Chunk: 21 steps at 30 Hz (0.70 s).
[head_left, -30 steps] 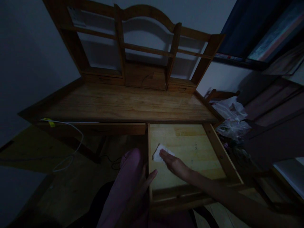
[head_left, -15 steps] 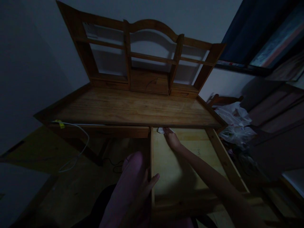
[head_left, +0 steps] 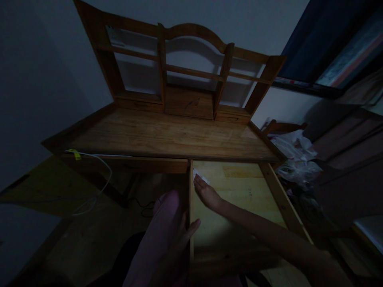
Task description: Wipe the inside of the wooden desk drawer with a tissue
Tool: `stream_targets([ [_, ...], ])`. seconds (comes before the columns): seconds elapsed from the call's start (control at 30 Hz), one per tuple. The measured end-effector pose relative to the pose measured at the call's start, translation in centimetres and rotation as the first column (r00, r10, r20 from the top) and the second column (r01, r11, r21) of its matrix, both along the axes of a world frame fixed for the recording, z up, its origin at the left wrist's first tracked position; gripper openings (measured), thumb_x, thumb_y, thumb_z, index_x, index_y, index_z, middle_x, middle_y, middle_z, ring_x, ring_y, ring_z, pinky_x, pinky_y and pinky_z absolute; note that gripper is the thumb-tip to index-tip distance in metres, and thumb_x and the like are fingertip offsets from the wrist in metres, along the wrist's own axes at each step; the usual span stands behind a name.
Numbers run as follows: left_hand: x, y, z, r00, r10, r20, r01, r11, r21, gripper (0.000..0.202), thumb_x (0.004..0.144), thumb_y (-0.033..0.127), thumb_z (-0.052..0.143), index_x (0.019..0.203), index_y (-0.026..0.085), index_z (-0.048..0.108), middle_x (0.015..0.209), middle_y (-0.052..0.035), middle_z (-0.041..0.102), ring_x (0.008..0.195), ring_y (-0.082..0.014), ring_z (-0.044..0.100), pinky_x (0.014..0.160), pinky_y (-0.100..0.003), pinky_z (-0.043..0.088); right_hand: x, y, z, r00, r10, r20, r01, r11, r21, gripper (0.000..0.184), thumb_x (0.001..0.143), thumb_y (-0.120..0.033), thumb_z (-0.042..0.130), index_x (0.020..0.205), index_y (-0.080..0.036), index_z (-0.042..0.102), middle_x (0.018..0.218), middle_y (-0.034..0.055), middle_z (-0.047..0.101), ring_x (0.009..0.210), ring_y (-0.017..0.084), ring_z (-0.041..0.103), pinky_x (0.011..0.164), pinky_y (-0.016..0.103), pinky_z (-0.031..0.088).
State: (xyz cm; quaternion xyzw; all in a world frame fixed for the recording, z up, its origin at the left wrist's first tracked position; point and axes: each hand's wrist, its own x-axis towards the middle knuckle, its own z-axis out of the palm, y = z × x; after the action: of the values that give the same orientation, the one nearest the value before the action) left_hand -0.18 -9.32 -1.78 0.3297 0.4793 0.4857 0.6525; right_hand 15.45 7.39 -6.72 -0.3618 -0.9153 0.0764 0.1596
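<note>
The right hand (head_left: 208, 197) and its cloth (head_left: 201, 175) have come forward from the back edge of the open drawer (head_left: 236, 187) and now sit by its left wall, toward the rear. Flat fingers cover part of the cloth and press it to the drawer's bottom; I can't tell whether they also pinch it. The left hand (head_left: 186, 235) has its thumb over the left wall, lower down; its other fingers are lost in the dark, so I can't tell how firmly it grips. The hands are apart. The right forearm hides some of the drawer, and its near end is murky.

I count two hands, one cloth, one pulled-out drawer under the counter (head_left: 167, 133), two small drawers in the shelf (head_left: 226, 67) above, one pale cable (head_left: 110, 172) and one yellow tag (head_left: 77, 155). The plastic bags (head_left: 295, 145) blur together, beyond counting.
</note>
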Motion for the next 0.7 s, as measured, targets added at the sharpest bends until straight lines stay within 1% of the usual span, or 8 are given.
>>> stream_targets([
  [0.1,0.1,0.0,0.0,1.000,0.010,-0.007,-0.010,1.000,0.001,0.060,0.089,0.045,0.070,0.144,0.026,0.056,0.154,-0.0108,0.053,0.143,-0.0313,0.048,0.121,-0.056,0.035,1.5,-2.8,-0.1,0.995,0.087,0.048,-0.086,0.996,-0.021,0.056,0.099,-0.003,0.039,0.155,-0.007,0.042,0.163,0.0207,0.033,0.155,0.025,0.022,0.125,0.045,0.036],
  [0.23,0.1,-1.3,0.4,1.000,0.003,0.023,-0.002,0.999,-0.036,0.046,0.094,0.042,0.065,0.137,0.026,0.061,0.147,-0.0092,0.057,0.132,-0.0278,0.057,0.109,-0.050,0.048,3.5,-6.3,0.9,0.964,0.252,0.084,-0.240,0.962,-0.128,0.058,0.098,-0.001,0.040,0.156,-0.013,0.043,0.164,0.0162,0.034,0.155,0.022,0.023,0.125,0.041,0.036],
  [0.33,0.2,-1.4,0.5,0.999,0.004,0.043,-0.003,0.999,-0.044,0.045,0.095,0.043,0.063,0.137,0.026,0.060,0.146,-0.0098,0.058,0.129,-0.0270,0.059,0.107,-0.049,0.051,4.3,-8.4,3.2,0.922,0.386,0.037,-0.365,0.895,-0.257,0.059,0.097,0.000,0.042,0.153,-0.018,0.048,0.160,0.0112,0.044,0.153,0.019,0.031,0.126,0.039,0.033],
  [0.43,0.3,-0.6,0.3,0.998,0.018,0.056,-0.016,0.999,-0.045,0.063,0.087,0.047,0.073,0.143,0.024,0.055,0.143,-0.0130,0.062,0.133,-0.0297,0.059,0.115,-0.052,0.044,4.8,-10.0,5.7,0.893,0.440,-0.097,-0.437,0.793,-0.424,0.056,0.096,-0.001,0.046,0.144,-0.027,0.060,0.150,0.0059,0.059,0.143,0.017,0.050,0.122,0.038,0.039],
  [0.5,0.2,-0.3,0.2,0.997,0.022,0.074,-0.018,0.999,-0.044,0.077,0.078,0.050,0.081,0.145,0.026,0.052,0.138,-0.0129,0.067,0.138,-0.0319,0.056,0.120,-0.049,0.039,5.6,-10.8,6.5,0.906,0.389,-0.169,-0.411,0.711,-0.570,0.057,0.092,0.001,0.048,0.135,-0.031,0.068,0.143,0.0025,0.065,0.135,0.016,0.058,0.117,0.037,0.044],
  [0.57,0.0,-0.6,0.3,0.995,0.013,0.095,-0.009,0.999,-0.043,0.077,0.076,0.052,0.082,0.143,0.029,0.053,0.137,-0.0110,0.069,0.141,-0.0322,0.054,0.121,-0.046,0.038,7.0,-11.1,6.6,0.936,0.305,-0.174,-0.329,0.587,-0.740,0.060,0.087,0.004,0.049,0.129,-0.032,0.072,0.138,0.0016,0.069,0.129,0.016,0.062,0.110,0.035,0.048],
  [0.63,-0.2,-1.1,0.4,0.994,0.006,0.107,-0.002,0.999,-0.043,0.070,0.079,0.053,0.078,0.141,0.032,0.055,0.144,-0.0089,0.065,0.145,-0.0311,0.050,0.122,-0.044,0.038,8.9,-11.0,6.5,0.965,0.238,-0.108,-0.201,0.409,-0.890,0.061,0.081,0.005,0.050,0.126,-0.028,0.074,0.130,0.0029,0.073,0.119,0.016,0.068,0.102,0.032,0.051],
  [0.7,-0.3,-1.4,0.4,0.993,0.001,0.115,0.007,0.998,-0.066,0.070,0.081,0.051,0.077,0.143,0.031,0.053,0.148,-0.0087,0.062,0.148,-0.0316,0.045,0.122,-0.044,0.038,10.7,-10.5,6.8,0.980,0.196,-0.024,-0.070,0.230,-0.971,0.058,0.078,0.001,0.053,0.125,-0.024,0.075,0.123,0.0047,0.076,0.110,0.016,0.071,0.095,0.030,0.053],
])
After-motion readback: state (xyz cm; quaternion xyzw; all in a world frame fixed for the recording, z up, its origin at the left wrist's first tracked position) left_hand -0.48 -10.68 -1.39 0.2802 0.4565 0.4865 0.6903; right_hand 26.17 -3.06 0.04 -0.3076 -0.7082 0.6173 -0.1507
